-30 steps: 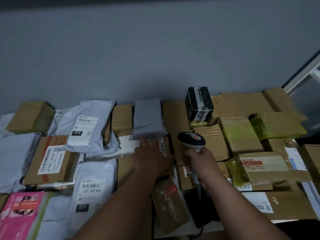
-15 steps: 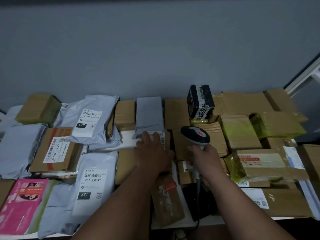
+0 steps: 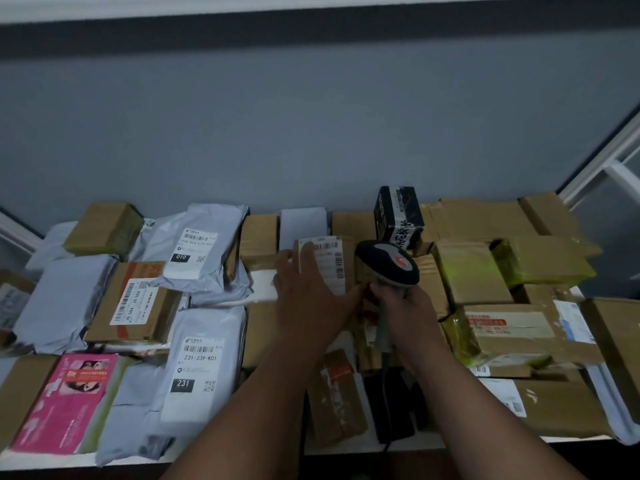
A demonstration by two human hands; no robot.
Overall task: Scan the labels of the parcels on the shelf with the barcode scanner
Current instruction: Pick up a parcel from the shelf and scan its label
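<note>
Head view: small cardboard parcel (image 3: pixel 341 268) at shelf centre, tilted up by left hand (image 3: pixel 308 296), fingers spread on its label. Right hand (image 3: pixel 403 310), at 3 o'clock, clenched round barcode scanner (image 3: pixel 388 263). Probably light, stiff; best gripped by edges.

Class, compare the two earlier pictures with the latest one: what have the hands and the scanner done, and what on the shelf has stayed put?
The left hand has tipped up the small brown parcel, so its white barcode label now faces the camera. The right hand keeps gripping the barcode scanner, which has moved closer beside that label. The grey mailer marked 231, the pink box and the black box lie as before.
</note>
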